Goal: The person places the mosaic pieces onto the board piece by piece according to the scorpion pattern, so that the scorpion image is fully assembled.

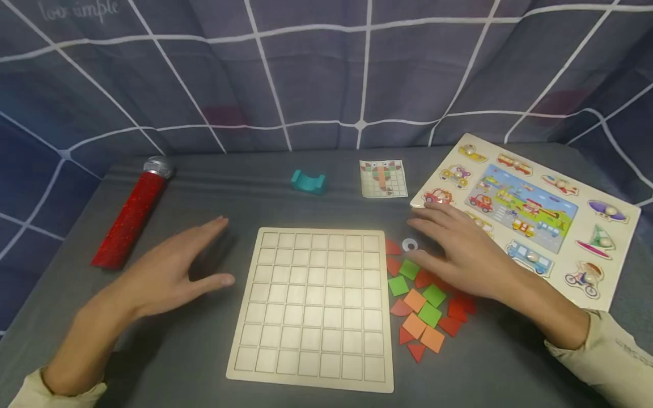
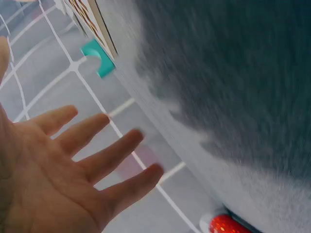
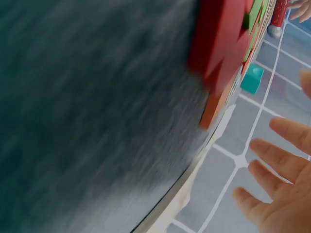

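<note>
A square wooden grid board (image 1: pixel 316 300) lies between the two hands in the head view. To its left, my left hand (image 1: pixel 170 269) hovers with fingers extended and thumb apart, holding nothing; its spread fingers (image 2: pixel 114 160) also show in the left wrist view. My right hand (image 1: pixel 461 249) is over the right side, fingers spread and nothing gripped. Beneath and beside it lie green squares (image 1: pixel 430 314), orange squares (image 1: pixel 414 326), red pieces (image 1: pixel 450 326) and a googly-eye disc (image 1: pixel 410 245). The right palm partly hides some red pieces.
A peg puzzle board (image 1: pixel 586 226) with vehicle pictures lies at the right, partly under the right forearm. Behind the grid board are a pattern card (image 1: pixel 384 178) and a teal curved block (image 1: pixel 308 182). A red glittery microphone (image 1: pixel 134 215) lies at the left; a checked curtain (image 1: pixel 316 73) hangs behind.
</note>
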Tool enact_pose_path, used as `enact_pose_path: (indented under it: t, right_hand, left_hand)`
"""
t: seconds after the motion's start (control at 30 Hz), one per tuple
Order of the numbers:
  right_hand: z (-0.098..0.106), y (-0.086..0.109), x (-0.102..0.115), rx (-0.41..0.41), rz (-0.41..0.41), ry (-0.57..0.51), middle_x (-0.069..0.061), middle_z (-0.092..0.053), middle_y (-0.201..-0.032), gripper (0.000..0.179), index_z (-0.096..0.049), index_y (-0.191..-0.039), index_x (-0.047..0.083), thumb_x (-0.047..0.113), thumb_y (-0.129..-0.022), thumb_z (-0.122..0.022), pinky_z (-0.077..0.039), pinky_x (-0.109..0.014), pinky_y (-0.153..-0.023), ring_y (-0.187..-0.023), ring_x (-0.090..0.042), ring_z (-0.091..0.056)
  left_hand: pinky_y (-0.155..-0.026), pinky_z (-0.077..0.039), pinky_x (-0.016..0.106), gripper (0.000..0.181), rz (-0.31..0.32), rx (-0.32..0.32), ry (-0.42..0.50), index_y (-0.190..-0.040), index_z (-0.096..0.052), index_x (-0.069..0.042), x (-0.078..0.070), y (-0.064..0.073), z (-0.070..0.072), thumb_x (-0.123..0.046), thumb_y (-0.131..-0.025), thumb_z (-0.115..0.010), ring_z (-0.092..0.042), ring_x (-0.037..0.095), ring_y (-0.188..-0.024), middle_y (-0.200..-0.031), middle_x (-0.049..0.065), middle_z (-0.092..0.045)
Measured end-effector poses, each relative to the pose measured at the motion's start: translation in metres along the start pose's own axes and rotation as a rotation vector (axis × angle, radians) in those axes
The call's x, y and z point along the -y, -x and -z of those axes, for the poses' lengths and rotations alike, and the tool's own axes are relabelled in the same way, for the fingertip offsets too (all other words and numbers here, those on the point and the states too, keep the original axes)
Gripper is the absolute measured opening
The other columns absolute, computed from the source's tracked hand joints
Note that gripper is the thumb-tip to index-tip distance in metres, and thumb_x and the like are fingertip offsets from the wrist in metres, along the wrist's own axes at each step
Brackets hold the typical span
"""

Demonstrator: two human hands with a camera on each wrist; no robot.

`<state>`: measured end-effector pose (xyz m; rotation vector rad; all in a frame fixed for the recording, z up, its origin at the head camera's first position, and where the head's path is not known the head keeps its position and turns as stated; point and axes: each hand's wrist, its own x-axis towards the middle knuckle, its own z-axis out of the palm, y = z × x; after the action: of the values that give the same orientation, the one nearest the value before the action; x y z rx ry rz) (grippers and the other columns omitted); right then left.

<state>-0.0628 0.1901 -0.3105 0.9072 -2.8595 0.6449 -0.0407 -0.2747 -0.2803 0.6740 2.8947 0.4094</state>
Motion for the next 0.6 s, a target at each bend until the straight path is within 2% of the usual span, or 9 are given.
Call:
enact_pose_path:
  t: [0.1, 0.23, 0.43, 0.53, 0.6]
  right_hand:
    - [-0.004, -0.004, 0.003, -0.015, 0.048, -0.033, -0.004, -0.064, -0.118, 0.035, -0.071, -0.115, 0.009, 0.03, -0.086, -0.075, -0.044, -0.047, -0.095, -0.115, -0.023, -0.053]
    - [-0.008, -0.006, 0.009, 0.032, 0.073, -0.084, 0.002, -0.066, -0.106, 0.025, -0.072, -0.107, 0.012, 0.023, -0.085, -0.076, -0.049, -0.041, -0.082, -0.099, -0.016, -0.056]
    - [-0.014, -0.006, 0.012, 0.082, 0.09, -0.107, 0.006, -0.068, -0.105, 0.027, -0.073, -0.109, 0.014, 0.017, -0.083, -0.078, -0.05, -0.036, -0.079, -0.096, -0.012, -0.055]
    - [-0.016, -0.007, 0.014, 0.09, 0.104, -0.091, 0.004, -0.068, -0.104, 0.028, -0.073, -0.11, 0.012, 0.015, -0.082, -0.078, -0.049, -0.037, -0.08, -0.097, -0.014, -0.056]
    - [-0.017, -0.008, 0.016, 0.098, 0.107, -0.077, 0.003, -0.069, -0.103, 0.029, -0.073, -0.11, 0.01, 0.014, -0.082, -0.077, -0.049, -0.038, -0.08, -0.098, -0.015, -0.056]
  left_hand:
    - [-0.103, -0.037, 0.059, 0.097, 0.008, 0.052, -0.003, -0.155, -0.03, -0.014, -0.011, 0.008, -0.006, -0.066, -0.082, -0.067, -0.044, 0.037, -0.134, -0.152, 0.012, -0.041]
    - [-0.103, -0.039, 0.058, 0.101, 0.022, 0.095, 0.012, -0.155, -0.031, -0.016, -0.025, 0.021, -0.014, -0.073, -0.078, -0.064, -0.046, 0.034, -0.133, -0.15, 0.01, -0.044]
    - [-0.093, -0.042, 0.067, 0.104, 0.043, 0.154, 0.004, -0.155, -0.032, -0.026, -0.043, 0.039, -0.027, -0.082, -0.071, -0.059, -0.038, 0.043, -0.135, -0.155, 0.002, -0.037]
    - [-0.092, -0.038, 0.071, 0.104, 0.045, 0.187, -0.016, -0.154, -0.034, -0.029, -0.049, 0.044, -0.034, -0.085, -0.07, -0.055, -0.031, 0.049, -0.138, -0.157, -0.003, -0.033]
    - [-0.093, -0.035, 0.074, 0.105, 0.032, 0.195, -0.025, -0.154, -0.035, -0.027, -0.05, 0.047, -0.038, -0.086, -0.069, -0.054, -0.026, 0.051, -0.139, -0.158, -0.003, -0.032]
